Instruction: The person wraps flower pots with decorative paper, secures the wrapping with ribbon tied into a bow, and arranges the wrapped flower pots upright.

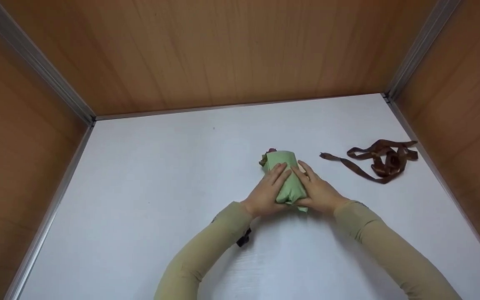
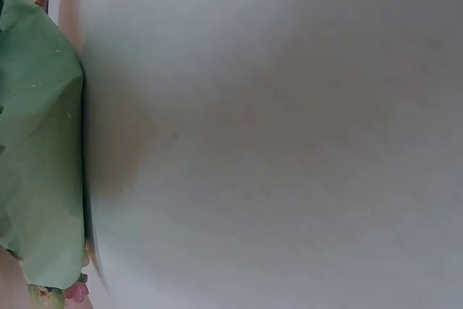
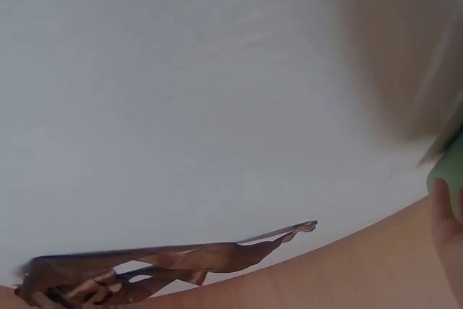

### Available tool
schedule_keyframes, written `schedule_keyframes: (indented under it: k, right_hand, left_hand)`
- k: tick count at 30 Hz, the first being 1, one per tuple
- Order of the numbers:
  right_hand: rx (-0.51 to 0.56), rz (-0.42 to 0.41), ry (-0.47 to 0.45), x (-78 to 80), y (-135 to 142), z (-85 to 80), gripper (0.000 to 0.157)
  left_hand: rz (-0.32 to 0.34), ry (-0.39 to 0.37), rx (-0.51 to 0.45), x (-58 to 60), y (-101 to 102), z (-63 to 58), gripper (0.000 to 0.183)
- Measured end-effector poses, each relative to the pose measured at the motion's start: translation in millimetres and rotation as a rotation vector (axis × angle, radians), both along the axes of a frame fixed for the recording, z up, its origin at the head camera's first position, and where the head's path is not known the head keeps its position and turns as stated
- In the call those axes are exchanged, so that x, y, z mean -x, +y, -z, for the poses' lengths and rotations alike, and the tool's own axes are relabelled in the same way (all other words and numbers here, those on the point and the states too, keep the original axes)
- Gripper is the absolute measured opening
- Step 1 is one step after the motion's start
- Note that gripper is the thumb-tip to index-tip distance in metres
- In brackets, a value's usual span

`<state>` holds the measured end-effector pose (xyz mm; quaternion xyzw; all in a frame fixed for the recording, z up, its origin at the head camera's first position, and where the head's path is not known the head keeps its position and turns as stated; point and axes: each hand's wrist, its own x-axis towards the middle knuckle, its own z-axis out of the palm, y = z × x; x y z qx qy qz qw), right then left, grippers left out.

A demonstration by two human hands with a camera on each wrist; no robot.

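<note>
Your L hand [image 1: 265,196] & R hand [image 1: 321,193] grip the green pkg [image 1: 291,188] btwn them, fingers over its top; far end clears them twd 12 o'clock. Brown ribbon [image 1: 386,170]'s approx 2 o'clock from R hand.

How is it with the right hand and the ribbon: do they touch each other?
Apart. The head view shows it plainly: a strip of bare white table lies between the right hand and the ribbon.

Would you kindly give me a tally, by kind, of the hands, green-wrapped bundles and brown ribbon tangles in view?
Hands, left hand and right hand: 2
Green-wrapped bundle: 1
Brown ribbon tangle: 1
Total: 4
</note>
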<state>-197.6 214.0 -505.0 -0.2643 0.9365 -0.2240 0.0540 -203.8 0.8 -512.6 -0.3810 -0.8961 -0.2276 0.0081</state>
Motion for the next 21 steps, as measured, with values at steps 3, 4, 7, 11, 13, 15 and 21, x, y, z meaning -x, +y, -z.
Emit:
schedule_keyframes:
  k: [3, 4, 7, 11, 13, 15, 21]
  right_hand:
    - [0.062, 0.021, -0.14, 0.0, 1.3, 2.8, 0.097]
    - [0.083, 0.025, -0.184, -0.2, 1.5, 3.3, 0.098]
    - [0.127, 0.03, -0.274, -0.3, 0.6, 2.9, 0.101]
    - [0.172, 0.03, -0.352, 0.3, -0.9, 0.8, 0.102]
    - [0.187, 0.028, -0.366, 0.9, -1.8, 0.3, 0.102]
    - [0.203, 0.029, -0.371, 0.8, -2.5, 0.3, 0.101]
    - [0.237, 0.024, -0.379, -3.1, -5.5, 0.1, 0.101]
  left_hand:
    - [0.009, -0.033, 0.0, 1.2, 1.3, -0.1, 0.089]
    - [0.014, -0.042, -0.002, 1.6, 1.4, 0.1, 0.089]
    - [0.026, -0.065, -0.011, 2.8, 0.7, 0.8, 0.089]
    - [0.039, -0.08, -0.032, 3.5, -1.1, 1.5, 0.09]
    - [0.045, -0.084, -0.044, 3.6, -2.3, 1.6, 0.089]
    - [0.054, -0.082, -0.061, 3.6, -3.2, 1.8, 0.089]
    - [0.065, -0.077, -0.096, 0.2, -6.2, 4.9, 0.09]
